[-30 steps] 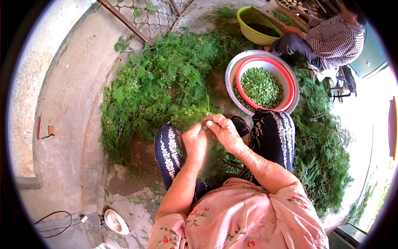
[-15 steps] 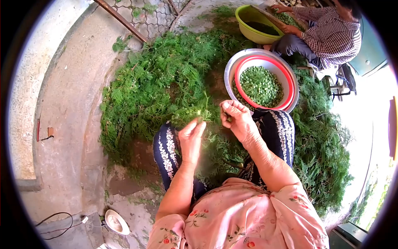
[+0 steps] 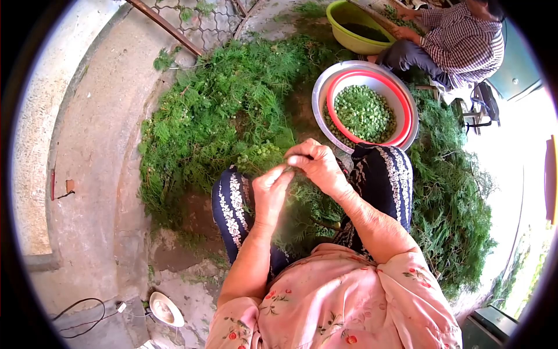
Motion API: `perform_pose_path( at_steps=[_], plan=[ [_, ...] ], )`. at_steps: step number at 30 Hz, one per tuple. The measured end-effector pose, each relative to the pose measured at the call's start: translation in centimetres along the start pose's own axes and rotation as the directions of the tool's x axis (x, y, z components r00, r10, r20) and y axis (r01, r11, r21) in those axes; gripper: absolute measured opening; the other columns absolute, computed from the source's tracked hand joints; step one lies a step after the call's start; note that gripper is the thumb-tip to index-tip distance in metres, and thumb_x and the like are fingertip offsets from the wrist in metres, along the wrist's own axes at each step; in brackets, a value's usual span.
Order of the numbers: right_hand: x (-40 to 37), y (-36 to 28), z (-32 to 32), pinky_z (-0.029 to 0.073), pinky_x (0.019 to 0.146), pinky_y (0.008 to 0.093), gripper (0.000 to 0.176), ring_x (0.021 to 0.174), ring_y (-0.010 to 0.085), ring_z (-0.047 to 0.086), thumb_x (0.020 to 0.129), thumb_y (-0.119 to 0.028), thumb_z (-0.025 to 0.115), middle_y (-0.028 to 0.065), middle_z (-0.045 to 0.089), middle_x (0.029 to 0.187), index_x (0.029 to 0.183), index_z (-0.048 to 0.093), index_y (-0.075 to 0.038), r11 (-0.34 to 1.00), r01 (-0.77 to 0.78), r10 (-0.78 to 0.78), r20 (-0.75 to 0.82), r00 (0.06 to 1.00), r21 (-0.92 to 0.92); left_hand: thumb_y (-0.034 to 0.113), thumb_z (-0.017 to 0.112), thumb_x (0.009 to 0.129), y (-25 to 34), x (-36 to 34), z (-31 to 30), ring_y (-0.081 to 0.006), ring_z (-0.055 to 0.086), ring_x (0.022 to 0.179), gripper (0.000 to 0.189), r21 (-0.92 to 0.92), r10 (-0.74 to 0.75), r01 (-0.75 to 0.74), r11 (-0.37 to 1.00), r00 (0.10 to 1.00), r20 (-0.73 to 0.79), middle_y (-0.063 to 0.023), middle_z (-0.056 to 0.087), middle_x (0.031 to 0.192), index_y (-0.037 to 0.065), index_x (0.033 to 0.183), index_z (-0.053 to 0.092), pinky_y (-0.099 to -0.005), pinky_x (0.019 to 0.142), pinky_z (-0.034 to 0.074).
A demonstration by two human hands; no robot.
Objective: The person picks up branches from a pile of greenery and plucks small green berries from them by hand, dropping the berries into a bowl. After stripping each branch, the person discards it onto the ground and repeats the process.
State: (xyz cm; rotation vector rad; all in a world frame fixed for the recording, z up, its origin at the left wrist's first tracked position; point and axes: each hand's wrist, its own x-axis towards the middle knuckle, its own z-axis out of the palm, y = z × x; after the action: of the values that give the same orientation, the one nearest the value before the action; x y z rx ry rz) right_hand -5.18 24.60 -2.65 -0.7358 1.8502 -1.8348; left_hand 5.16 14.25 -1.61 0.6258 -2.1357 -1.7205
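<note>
My left hand (image 3: 271, 195) is closed in a pinch on a feathery evergreen sprig (image 3: 260, 157) bearing small round green cones. The sprig points forward, away from me, above the gap between my knees. My right hand (image 3: 318, 168) has its fingertips pressed together against those of my left hand, at the sprig's near end. What lies inside the right fingers is hidden. Just beyond the right hand stands a red-rimmed bowl (image 3: 405, 96) filled with loose green cones (image 3: 363, 113). It sits inside a wider silver metal basin (image 3: 319, 116).
A broad heap of cut evergreen branches (image 3: 215, 110) covers the ground ahead and left; more branches (image 3: 450, 203) lie right. A co-worker in a checked shirt (image 3: 465, 43) sits at far right beside a yellow-green tub (image 3: 349, 41). A white, round object (image 3: 165, 308) lies lower left.
My right hand has moved left, from beside the bowl to the left fingertips. My left hand stays nearly in place with the sprig. The view has shifted slightly.
</note>
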Motion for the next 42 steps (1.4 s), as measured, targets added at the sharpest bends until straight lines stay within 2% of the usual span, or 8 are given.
perform_pose_path(
  at_steps=[2,8,12,19,29,32,36,42],
  plan=[
    [-0.1,-0.3,0.0,0.039,0.052,0.0231,0.014,0.061,0.0110,0.049,0.081,-0.012,0.063,0.0022,0.051,0.068,0.090,0.062,-0.001,0.807,-0.422,0.424,0.092,0.901,0.412,0.008,0.066,0.077,-0.5,0.1,-0.1,-0.0055,0.051,0.066,0.026,-0.050,-0.036,0.034,0.998,0.999,-0.027,-0.0008,0.062,0.076,-0.006,0.098,0.062,-0.0196,0.061,0.042],
    [1.7,-1.2,-3.6,0.042,0.050,0.0210,0.020,0.061,0.0110,0.046,0.088,-0.018,0.053,0.0045,0.050,0.079,0.090,0.054,0.002,0.512,-0.178,0.555,-0.165,0.815,0.840,0.008,0.066,0.078,-0.3,0.0,-1.0,-0.0055,0.054,0.064,0.017,-0.350,-0.200,0.172,0.921,0.979,-0.046,-0.0022,0.065,0.078,0.004,0.094,0.067,-0.0176,0.057,0.042],
    [5.5,2.8,-10.1,0.040,0.095,0.0454,0.028,0.105,0.0299,0.047,0.092,-0.021,0.045,0.0158,0.045,0.113,0.109,0.044,0.001,0.304,0.212,0.562,-0.354,0.747,0.929,0.006,0.066,0.077,-0.3,0.0,-0.9,-0.0026,0.048,0.057,0.015,-0.512,-0.246,0.199,0.836,0.969,-0.025,0.0023,0.063,0.073,0.006,0.092,0.067,-0.0162,0.050,0.036],
    [5.9,0.3,-15.0,0.023,0.104,0.0553,0.062,0.131,0.0308,0.016,0.090,-0.025,0.048,0.0134,0.009,0.144,0.137,0.015,0.000,0.380,0.425,0.436,-0.564,0.702,0.822,0.004,0.061,0.081,-0.6,0.3,-0.6,-0.0038,0.042,0.055,0.014,-0.527,-0.233,0.191,0.828,0.972,-0.013,0.0040,0.052,0.065,0.001,0.093,0.065,-0.0181,0.048,0.034],
    [4.7,0.8,-14.7,0.042,0.092,0.0476,0.037,0.111,0.0321,0.046,0.089,-0.014,0.047,0.0189,0.047,0.116,0.121,0.041,0.003,0.605,0.248,0.354,-0.535,0.768,0.757,0.005,0.057,0.084,-0.9,0.6,-0.7,-0.0074,0.045,0.058,0.015,-0.600,-0.236,0.193,0.777,0.972,0.007,0.0004,0.056,0.070,-0.001,0.095,0.064,-0.0209,0.053,0.037],
    [2.1,-2.6,-9.7,0.047,0.086,0.0373,0.031,0.090,0.0268,0.060,0.086,-0.014,0.052,0.0151,0.062,0.090,0.111,0.053,0.004,0.921,-0.387,0.373,-0.182,0.910,-0.048,0.008,0.061,0.082,-0.4,0.7,-1.0,-0.0066,0.052,0.066,0.020,-0.680,-0.254,0.215,0.701,0.966,0.044,-0.0001,0.062,0.080,0.002,0.101,0.063,-0.0193,0.058,0.043],
    [0.5,-0.4,-3.8,0.046,0.084,0.0358,0.047,0.092,0.0297,0.059,0.077,-0.027,0.062,0.0210,0.061,0.095,0.111,0.052,0.005,0.798,0.033,0.321,0.470,0.822,-0.602,0.010,0.056,0.086,-1.8,1.2,-1.0,-0.0103,0.055,0.075,0.024,-0.757,-0.210,0.179,0.628,0.976,0.057,-0.0025,0.061,0.096,0.001,0.108,0.058,-0.0221,0.068,0.045],
    [-4.2,5.6,3.4,0.041,0.087,0.0411,0.057,0.104,0.0403,0.050,0.070,-0.012,0.061,0.0317,0.052,0.106,0.118,0.038,0.009,0.787,-0.180,0.405,0.272,0.873,-0.591,0.015,0.053,0.089,-1.1,1.2,-0.6,-0.0098,0.054,0.084,0.031,-0.696,-0.157,0.130,0.706,0.987,0.026,-0.0028,0.059,0.098,0.001,0.116,0.052,-0.0234,0.075,0.044]
  ],
)
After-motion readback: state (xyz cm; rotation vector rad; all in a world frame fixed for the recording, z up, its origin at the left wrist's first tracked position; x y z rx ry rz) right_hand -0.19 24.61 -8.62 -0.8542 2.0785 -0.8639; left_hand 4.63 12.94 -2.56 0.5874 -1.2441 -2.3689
